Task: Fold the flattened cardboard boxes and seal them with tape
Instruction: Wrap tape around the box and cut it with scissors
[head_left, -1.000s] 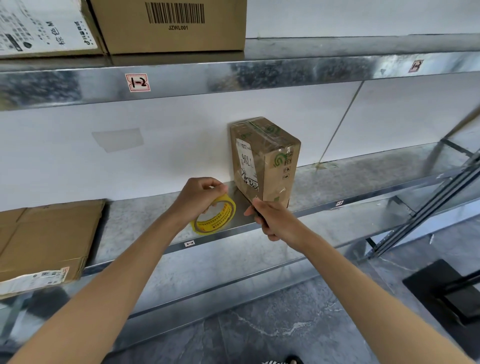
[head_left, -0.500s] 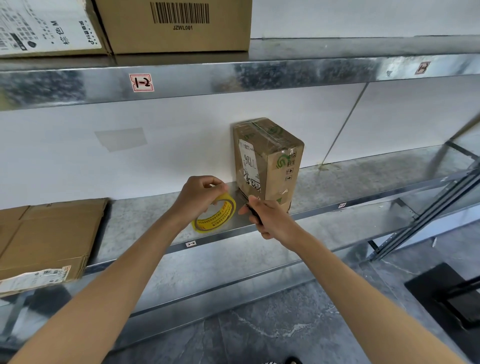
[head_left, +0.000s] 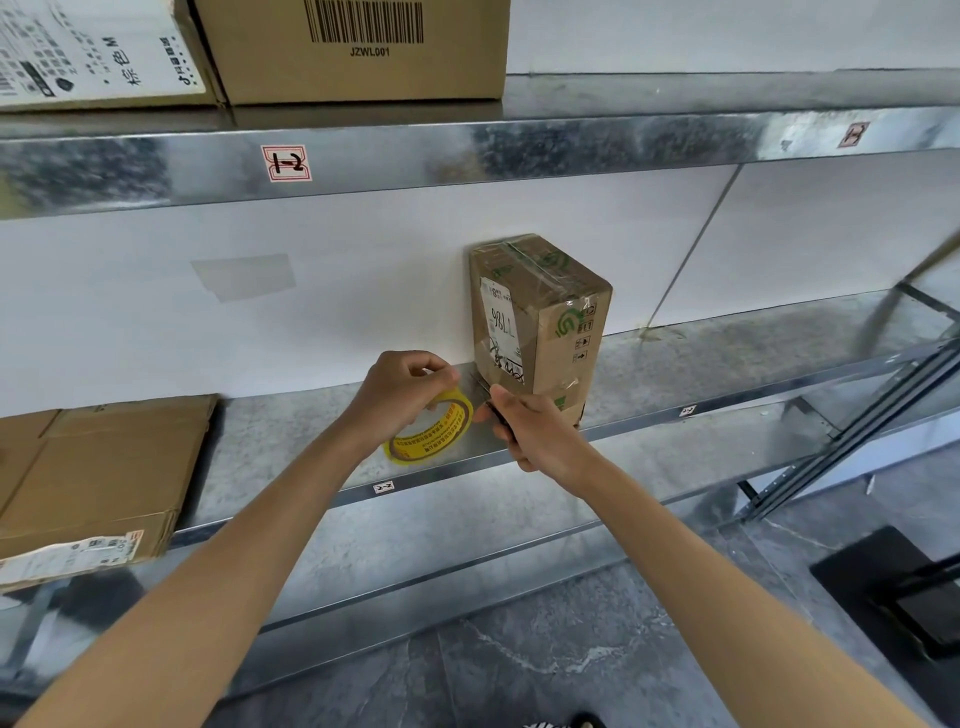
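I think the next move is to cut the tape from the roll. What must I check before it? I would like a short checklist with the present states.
1. Left hand grips the tape roll: ok.
2. Right hand holds a dark tool: ok.
3. Blade exposed: cannot tell.
4. Box stands upright on the shelf: ok.
5. Tape already over the top of the Box: ok.
6. Left fingers clear of the cutting line: cannot tell.

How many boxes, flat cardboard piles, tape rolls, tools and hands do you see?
Built boxes: 3 (taped box, barcode box, white-label box)
Flat cardboard pile: 1
Yellow tape roll: 1
Dark tool: 1
Hands: 2 (left hand, right hand)
Total: 8
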